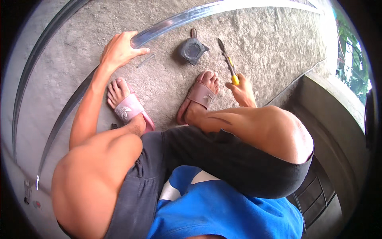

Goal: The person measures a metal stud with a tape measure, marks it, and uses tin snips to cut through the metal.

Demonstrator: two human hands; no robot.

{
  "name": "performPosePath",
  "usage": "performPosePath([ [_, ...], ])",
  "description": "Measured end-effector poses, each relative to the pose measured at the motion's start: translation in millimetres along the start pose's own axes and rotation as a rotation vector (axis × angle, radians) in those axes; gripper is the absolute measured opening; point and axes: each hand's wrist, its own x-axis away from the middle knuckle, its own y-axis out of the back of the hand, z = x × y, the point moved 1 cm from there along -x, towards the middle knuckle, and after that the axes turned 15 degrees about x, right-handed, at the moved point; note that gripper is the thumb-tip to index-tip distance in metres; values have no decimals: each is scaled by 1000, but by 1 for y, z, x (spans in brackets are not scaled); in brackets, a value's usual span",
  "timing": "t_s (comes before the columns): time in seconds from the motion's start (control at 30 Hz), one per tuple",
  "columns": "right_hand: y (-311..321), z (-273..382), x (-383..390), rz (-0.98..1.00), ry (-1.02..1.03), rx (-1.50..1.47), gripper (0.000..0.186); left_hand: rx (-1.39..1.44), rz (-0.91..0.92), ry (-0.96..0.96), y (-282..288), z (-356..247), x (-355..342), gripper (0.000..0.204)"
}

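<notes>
Gripping the shiny metal wheel rim [175, 22] at its near edge, the left hand [119, 49] curls over the band, which arcs across the concrete floor [258, 44] from far right round to the near left. The right hand [242, 91] is clenched on the yellow handle of a pair of pliers [227, 59], tip pointing far toward the rim. A dark square cup-like part [193, 49] and a thin loose spoke [145, 60] lie between. Bare toes in pink slide sandals [201, 97] sit just beside the tool: a slip could likely jab a foot, and the rim might pinch fingers if it springs.
</notes>
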Motion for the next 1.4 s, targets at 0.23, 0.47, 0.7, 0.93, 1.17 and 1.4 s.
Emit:
performPosePath([
  [0.23, -1, -6, -13, -84, -181, 31, 55, -26, -12, -36, 7, -20, 14, 41],
  [0.47, 114, 74, -19, -799, 534, 330, 98, -224, -258, -135, 16, -50, 61, 43],
  [0.7, 188, 198, -30, -925, 1256, 192, 17, -161, -334, -294, 74, -94, 118, 32],
  [0.93, 258, 250, 8, -791, 1384, 266, 19, -295, -470, -406, 156, -129, 173, 31],
  [1.17, 345, 270, 40, -737, 1478, 161, 22, -285, -499, -386, 218, -204, 187, 27],
  [1.4, 187, 70, -86, -1075, 393, -335, 86, -304, -585, -356, 245, -224, 192, 24],
])
